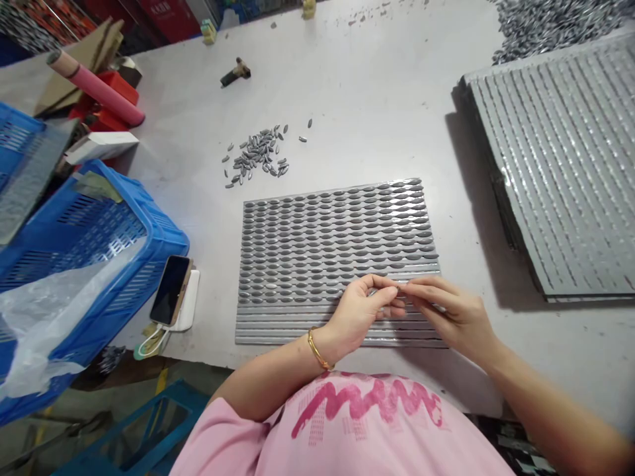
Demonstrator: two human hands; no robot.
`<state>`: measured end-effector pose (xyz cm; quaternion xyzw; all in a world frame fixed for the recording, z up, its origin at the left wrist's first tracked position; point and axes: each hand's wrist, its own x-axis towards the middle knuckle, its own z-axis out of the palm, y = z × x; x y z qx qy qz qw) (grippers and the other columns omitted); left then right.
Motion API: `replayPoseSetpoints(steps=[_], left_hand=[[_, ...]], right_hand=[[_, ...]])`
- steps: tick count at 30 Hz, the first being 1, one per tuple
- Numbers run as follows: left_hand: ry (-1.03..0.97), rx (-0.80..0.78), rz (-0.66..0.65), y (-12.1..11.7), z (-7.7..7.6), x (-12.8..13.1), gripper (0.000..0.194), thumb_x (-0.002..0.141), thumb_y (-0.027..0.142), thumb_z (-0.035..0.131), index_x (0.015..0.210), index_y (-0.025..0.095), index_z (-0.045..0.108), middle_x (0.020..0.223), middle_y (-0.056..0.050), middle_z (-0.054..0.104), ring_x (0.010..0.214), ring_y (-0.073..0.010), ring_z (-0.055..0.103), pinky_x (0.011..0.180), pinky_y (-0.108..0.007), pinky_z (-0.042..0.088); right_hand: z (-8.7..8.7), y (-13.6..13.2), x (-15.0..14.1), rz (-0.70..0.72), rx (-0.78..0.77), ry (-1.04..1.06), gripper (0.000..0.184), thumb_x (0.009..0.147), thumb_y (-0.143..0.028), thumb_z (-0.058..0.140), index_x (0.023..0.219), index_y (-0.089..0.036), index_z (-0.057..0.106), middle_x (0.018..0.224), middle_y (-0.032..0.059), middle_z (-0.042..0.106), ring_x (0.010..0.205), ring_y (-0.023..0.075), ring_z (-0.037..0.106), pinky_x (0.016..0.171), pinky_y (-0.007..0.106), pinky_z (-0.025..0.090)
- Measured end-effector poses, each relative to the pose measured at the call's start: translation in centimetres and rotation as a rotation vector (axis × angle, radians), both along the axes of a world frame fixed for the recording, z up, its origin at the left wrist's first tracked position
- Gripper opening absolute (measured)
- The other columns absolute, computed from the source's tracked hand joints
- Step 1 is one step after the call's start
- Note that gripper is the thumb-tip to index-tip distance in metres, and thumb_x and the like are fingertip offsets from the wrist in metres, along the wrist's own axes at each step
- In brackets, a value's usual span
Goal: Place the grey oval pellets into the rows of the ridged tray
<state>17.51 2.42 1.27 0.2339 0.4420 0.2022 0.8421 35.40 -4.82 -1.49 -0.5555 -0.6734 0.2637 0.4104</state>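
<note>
From where I stood, the head cam sat pretty close, looking forward and down over the tabletop (362, 92).

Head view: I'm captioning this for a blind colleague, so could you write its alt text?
A person's left hand and right hand meet over a ridged gray board, its far rows set with small pointed pieces. A loose pile of similar ones lies beyond on a pale table; a blue crate and phone are at left, stacked gray boards at right.
</note>
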Motion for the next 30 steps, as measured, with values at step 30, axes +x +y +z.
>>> replayPoseSetpoints(steps=[30], left_hand=[[-0.193, -0.211, 0.04, 1.0, 0.7, 0.1, 0.044, 0.095, 0.055, 0.051, 0.109, 0.016, 0.064, 0.108, -0.012, 0.066, 0.102, -0.0221, 0.064, 0.093, -0.041, 0.054]], right_hand=[[2.0, 3.5, 0.9, 0.21, 0.066, -0.103, 0.053, 0.091, -0.007, 0.049, 0.138, -0.03, 0.056, 0.118, 0.0082, 0.065, 0.105, 0.0234, 0.059, 0.086, 0.041, 0.05]])
